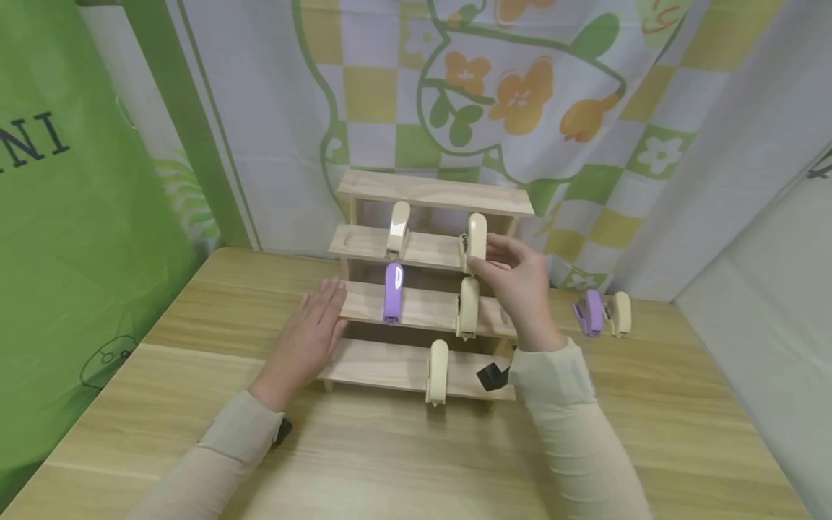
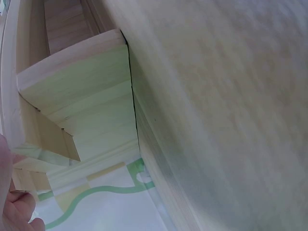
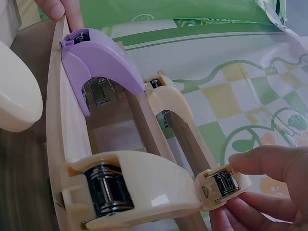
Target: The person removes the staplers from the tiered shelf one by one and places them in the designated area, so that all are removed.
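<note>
A wooden tiered rack (image 1: 383,361) holds several small staplers. My right hand (image 1: 523,289) pinches a cream stapler (image 1: 477,235) at the right of the second tier from the top, thumb on its near side and fingers behind. In the right wrist view, that cream stapler (image 3: 224,185) stands between thumb and fingers, its spring end facing the camera. My left hand (image 1: 308,336) lies with straight fingers against the rack's left end. Another cream stapler (image 1: 399,230) stands left on the same tier. One tier lower are a purple stapler (image 1: 393,292) and a cream one (image 1: 467,307).
The lowest tier bears one more cream stapler (image 1: 438,372). On the table (image 1: 364,462), right of the rack, stand a purple stapler (image 1: 591,313) and a cream stapler (image 1: 621,313) side by side. A patterned curtain (image 1: 273,144) hangs behind the rack.
</note>
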`<state>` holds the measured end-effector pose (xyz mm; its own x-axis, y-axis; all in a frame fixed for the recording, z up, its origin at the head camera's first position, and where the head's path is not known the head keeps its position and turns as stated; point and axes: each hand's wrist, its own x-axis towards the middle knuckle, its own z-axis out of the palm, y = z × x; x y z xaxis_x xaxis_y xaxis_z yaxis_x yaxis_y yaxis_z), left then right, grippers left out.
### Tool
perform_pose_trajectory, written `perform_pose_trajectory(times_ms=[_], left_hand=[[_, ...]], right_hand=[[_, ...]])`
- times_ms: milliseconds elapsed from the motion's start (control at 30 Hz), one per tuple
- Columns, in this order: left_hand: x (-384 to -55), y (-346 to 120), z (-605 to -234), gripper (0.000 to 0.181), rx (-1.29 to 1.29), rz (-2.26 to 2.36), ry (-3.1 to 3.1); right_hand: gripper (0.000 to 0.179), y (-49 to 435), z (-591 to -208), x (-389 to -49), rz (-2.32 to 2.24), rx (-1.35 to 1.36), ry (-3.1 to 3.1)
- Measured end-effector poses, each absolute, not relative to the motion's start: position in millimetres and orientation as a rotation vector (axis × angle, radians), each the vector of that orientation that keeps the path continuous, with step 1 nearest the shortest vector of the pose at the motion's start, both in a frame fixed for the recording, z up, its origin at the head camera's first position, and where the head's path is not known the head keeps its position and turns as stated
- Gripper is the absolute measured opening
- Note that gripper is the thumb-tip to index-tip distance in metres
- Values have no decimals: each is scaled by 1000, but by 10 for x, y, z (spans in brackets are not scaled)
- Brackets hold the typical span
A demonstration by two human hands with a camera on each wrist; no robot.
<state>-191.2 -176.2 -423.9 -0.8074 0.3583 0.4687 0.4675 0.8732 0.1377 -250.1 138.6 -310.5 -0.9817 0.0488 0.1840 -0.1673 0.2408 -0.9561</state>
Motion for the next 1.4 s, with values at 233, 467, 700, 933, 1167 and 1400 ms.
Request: perform_pose_trajectory(times_ms=[233, 467, 700, 933, 1167, 1400], left_hand=[[-1914, -1766, -4235, 59, -610, -329, -2606], [-1917, -1764, -4252, 59, -619, -314, -2572], [-1912, -1749, -4253, 58, -616, -311, -2591], [-1896, -1748, -4227, 62, -621, -310, -2566], [-1891, -1749, -4241, 60, -618, -315, -2576], [-1917, -1750, -4256, 64, -626, -313, -2535]], right_hand=[[49, 1445, -3123, -2439, 1843, 140, -2232], [46, 1551, -3191, -2327, 1833, 135, -2170], [42, 1712, -3232, -2213, 1749, 95, -2133], [43, 1850, -3314, -2206, 1709, 70, -2153], [44, 1988, -3368, -2191, 1676, 12, -2131], [44, 2097, -3411, -2223, 1679, -23, -2112]])
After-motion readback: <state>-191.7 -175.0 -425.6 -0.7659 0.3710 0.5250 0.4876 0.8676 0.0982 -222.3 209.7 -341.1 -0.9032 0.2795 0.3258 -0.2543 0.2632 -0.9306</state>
